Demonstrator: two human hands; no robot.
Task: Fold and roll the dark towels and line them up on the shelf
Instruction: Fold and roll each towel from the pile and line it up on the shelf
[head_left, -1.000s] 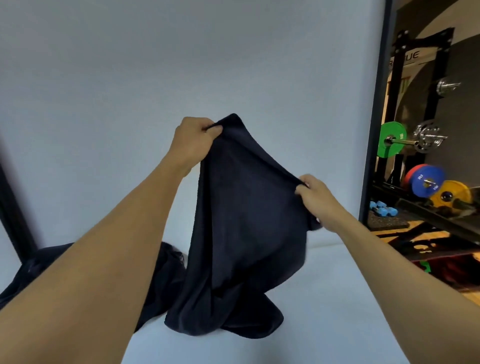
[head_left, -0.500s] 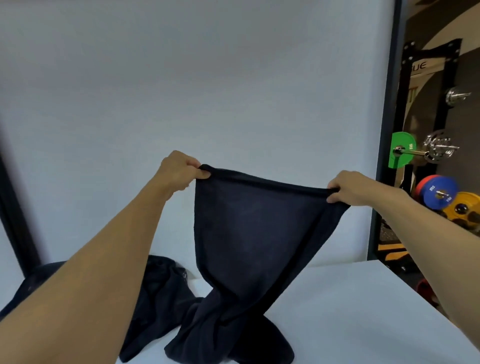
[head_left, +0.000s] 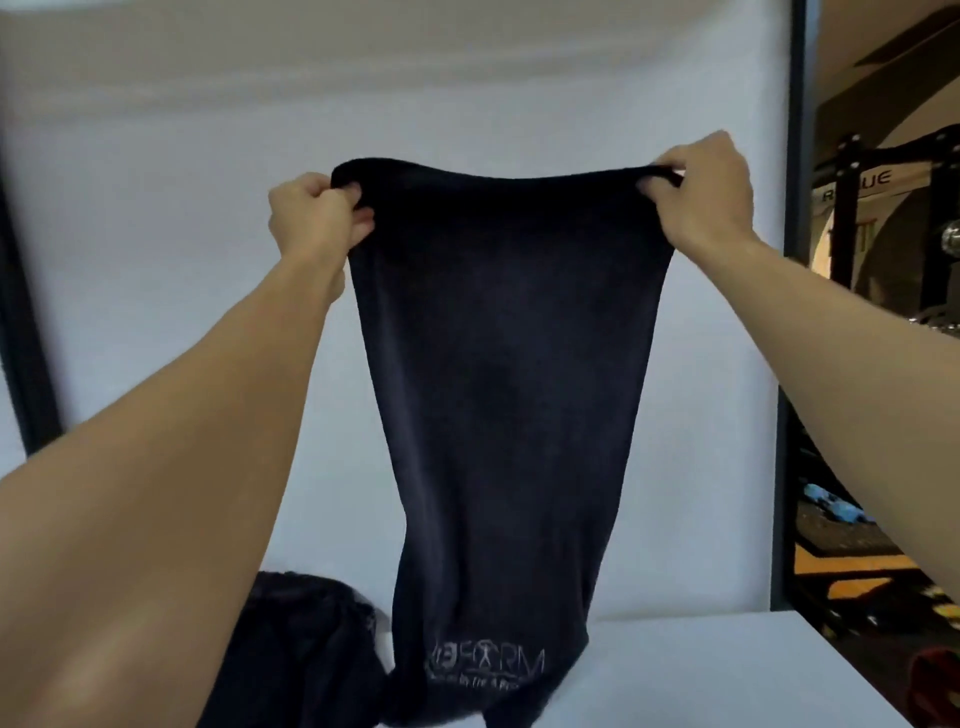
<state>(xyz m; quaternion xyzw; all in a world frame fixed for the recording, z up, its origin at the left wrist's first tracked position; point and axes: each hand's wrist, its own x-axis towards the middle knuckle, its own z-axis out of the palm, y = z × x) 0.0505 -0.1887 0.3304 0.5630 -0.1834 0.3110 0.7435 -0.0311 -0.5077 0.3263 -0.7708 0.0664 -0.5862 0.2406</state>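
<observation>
Left hand (head_left: 318, 218) and right hand (head_left: 706, 192) pinch the towel's (head_left: 509, 374) top corners; it hangs long, straight down.

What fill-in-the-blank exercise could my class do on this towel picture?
1. The left hand and the right hand grip the ____ edge of the dark towel.
2. The pale logo on the towel sits near its ____ end.
3. A dark cloth heap lies on the surface to the ____ of the held towel.
4. That surface is coloured ____.
Missing words: top; bottom; left; white.
</observation>
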